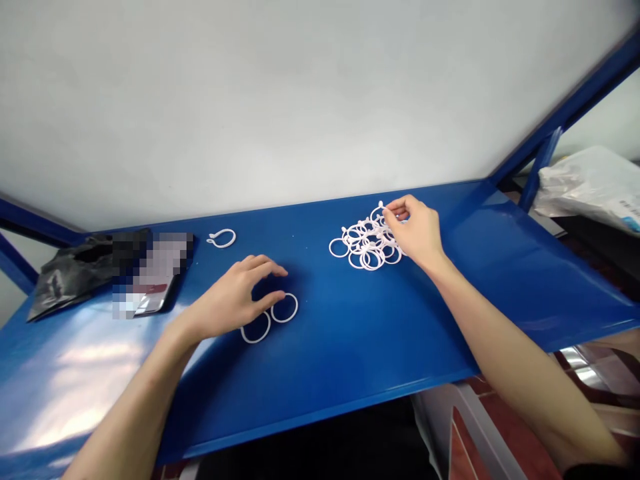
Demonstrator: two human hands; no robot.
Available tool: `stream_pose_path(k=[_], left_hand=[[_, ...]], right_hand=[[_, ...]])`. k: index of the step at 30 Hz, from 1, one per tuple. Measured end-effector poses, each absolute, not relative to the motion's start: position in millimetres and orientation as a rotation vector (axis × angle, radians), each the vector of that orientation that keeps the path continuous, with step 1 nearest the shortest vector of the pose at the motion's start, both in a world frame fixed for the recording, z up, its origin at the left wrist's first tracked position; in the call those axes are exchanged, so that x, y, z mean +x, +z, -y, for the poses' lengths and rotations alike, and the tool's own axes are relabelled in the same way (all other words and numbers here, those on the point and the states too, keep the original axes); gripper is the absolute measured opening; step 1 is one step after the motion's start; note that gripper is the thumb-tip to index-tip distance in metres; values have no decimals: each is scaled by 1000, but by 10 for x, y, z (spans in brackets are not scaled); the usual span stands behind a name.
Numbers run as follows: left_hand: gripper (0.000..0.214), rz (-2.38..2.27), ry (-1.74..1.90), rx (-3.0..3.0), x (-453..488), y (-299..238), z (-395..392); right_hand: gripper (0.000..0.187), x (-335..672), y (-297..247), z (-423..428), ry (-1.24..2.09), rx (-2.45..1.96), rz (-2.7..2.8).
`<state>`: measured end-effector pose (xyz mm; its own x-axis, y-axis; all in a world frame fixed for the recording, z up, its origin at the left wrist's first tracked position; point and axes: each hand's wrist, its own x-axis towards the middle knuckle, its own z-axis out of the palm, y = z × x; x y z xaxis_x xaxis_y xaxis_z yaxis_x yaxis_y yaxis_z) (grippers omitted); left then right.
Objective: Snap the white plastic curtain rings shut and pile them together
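Note:
A heap of several white plastic rings (364,241) lies on the blue table (350,333) at the right of centre. My right hand (416,229) rests on the heap's right side, its fingertips pinched on one ring at the top. Two more white rings (271,317) lie side by side nearer me. My left hand (235,297) hovers just over them, fingers curved and apart, the thumb touching the rings, nothing held. A single open ring (222,238) lies alone further back on the left.
A black foil bag (75,270) and a blurred packet (150,273) lie at the table's left rear. A white wall backs the table. Blue frame bars (550,140) rise at the right, with a white plastic bag (593,183) beyond them.

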<state>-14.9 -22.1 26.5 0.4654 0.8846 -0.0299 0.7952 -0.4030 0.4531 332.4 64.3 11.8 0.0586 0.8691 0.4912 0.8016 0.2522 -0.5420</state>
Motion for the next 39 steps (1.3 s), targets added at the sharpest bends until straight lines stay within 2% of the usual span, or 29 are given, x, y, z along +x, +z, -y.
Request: stream_pose_path(k=[4,9,16,18,21,23,25,30,39], left_hand=[[29,-1364,172,2329,-228,237,181],[23,-1333,241,2368,-98,236,190],[17,-1520,513,2189,29,187,223],[15,-1507,622,2187,105,166,254],[14,-1427,778,2179,257,166,338],[15,-1344,830,2142,345,169,405],[15,-1283,887,2059,393,154,457],[33,-1296,1006,1750,362,60,468],[16,-1374,1011,1910,473,103,517]], right_hand=[[11,3434,12,-768,40,-1666,1772],[14,3409,25,-721,-19,-1711,1755],[14,3138,162,-427,-102,-1365,1893],[15,2985,158,-271,-2,-1190,2001],[17,2763,111,-12,358,-912,2199],[26,2660,62,134,604,-821,2273],[25,2608,15,230,750,-784,2262],[22,2623,-20,266,768,-806,2079],[10,2596,-30,277,889,-722,2044]])
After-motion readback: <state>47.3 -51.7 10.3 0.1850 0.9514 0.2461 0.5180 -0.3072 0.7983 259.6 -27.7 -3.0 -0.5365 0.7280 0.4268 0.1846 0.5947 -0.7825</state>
